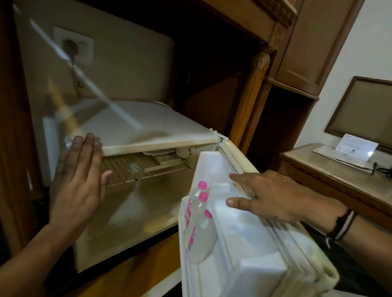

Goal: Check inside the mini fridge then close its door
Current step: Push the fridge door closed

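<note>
The cream-white boxy mini fridge (146, 125) sits inside a dark wooden cabinet niche (249, 101), its cavity lying between the two hands and just beyond them. The left hand (77, 178) is held flat with fingers straight and close together, thumb out to the side, in front of the fridge's left front edge; whether the palm touches that edge cannot be told. To its right, the cavity shows a slatted tray (130, 167) near the top and a bare pale floor below. The right hand (272, 195), with a dark and pale striped band (343, 224) at the wrist, lies spread across the top edge of the white plastic-lined fridge door (253, 253), fingers reaching over the inner liner and the thumb resting on it, gripping nothing else. The door stands swung wide, hinged at the fridge's right side, directly under and below this hand. Just left of the right thumb, clear plastic bottles with pink caps (203, 192) stand in the door's shelf. Beyond the right wrist, a pale-topped wooden worktop (338, 180) carries a white printed card (356, 146).
</note>
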`<state>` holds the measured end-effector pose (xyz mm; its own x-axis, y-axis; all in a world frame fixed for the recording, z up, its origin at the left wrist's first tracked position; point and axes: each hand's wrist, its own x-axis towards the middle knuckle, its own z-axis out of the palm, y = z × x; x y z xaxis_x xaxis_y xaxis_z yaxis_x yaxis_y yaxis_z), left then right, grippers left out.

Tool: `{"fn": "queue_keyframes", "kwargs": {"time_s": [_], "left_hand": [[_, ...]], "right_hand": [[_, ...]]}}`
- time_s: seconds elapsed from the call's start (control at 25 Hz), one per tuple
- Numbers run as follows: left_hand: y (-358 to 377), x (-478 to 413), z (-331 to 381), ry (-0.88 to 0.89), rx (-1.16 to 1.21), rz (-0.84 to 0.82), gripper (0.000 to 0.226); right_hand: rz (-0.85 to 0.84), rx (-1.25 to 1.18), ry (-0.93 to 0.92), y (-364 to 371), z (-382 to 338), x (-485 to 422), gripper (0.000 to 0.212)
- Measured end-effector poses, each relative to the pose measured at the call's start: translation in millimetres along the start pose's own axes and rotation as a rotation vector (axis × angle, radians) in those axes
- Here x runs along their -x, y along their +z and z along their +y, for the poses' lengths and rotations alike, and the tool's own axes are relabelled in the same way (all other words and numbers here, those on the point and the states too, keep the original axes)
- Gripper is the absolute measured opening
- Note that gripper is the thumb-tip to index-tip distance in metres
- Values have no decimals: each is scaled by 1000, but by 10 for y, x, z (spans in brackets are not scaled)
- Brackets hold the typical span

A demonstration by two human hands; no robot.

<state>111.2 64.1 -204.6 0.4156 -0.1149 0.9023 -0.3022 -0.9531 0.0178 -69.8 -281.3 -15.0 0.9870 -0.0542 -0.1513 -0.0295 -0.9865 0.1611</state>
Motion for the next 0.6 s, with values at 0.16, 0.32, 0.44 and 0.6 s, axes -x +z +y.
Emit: {"fn": "queue_keyframes", "kwargs": {"time_s": [0.16,0.32,0.44,0.6], "left_hand": [[-301,-92,72,23,3,-63,73],[-493,-256,57,-25,69,-177,72],[-625,-458,20,-116,168,-203,71],[-785,-728,-51,-210,313,-274,77]], "right_hand": [[55,-171,-151,-2,-206,-41,85],[249,-330,-406,339,-493,-291,78],[432,-341,-507,506,-717,-643,76],[590,-291,-491,497,-1077,-1100,73]]}}
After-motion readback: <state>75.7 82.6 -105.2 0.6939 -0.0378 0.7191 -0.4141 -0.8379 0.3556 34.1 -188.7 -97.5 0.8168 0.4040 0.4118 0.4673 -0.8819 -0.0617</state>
